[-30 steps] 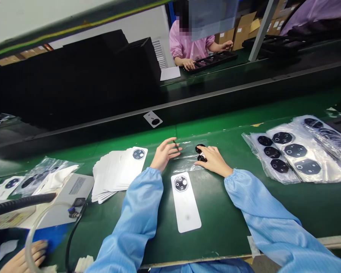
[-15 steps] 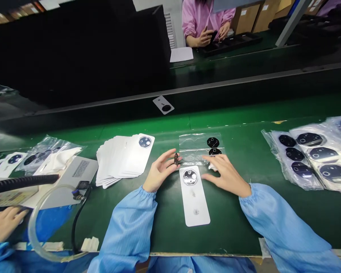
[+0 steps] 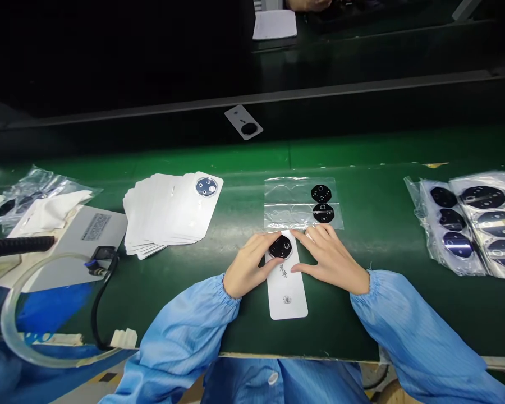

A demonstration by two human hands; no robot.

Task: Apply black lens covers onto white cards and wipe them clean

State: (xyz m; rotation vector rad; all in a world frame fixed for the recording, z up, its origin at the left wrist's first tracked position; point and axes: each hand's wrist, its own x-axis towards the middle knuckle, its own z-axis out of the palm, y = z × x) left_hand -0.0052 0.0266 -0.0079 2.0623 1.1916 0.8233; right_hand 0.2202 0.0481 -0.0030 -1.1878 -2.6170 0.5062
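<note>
A white phone back panel (image 3: 288, 286) lies in front of me, with dark markings below its camera area. Over that area sits a black octagonal camera lens cover (image 3: 280, 247). My left hand (image 3: 249, 264) grips the cover between thumb and fingers from the left. On the other side, my right hand (image 3: 330, 259) has thumb and index finger spread at the panel's right edge, holding nothing. Just beyond lies a clear plastic sheet (image 3: 286, 193) bearing two more black covers (image 3: 321, 194) at its right end.
A fanned stack of white panels (image 3: 164, 207) lies to the left. Farther left are a white box (image 3: 109, 235), a hose (image 3: 8, 314) and plastic film. Bagged lens covers (image 3: 483, 224) lie on the right. A single panel (image 3: 243, 122) rests at the back.
My left hand has brought the black cover from beside the plastic sheet onto the panel's camera area. My right hand has moved in to the panel's edge. The view has tilted down.
</note>
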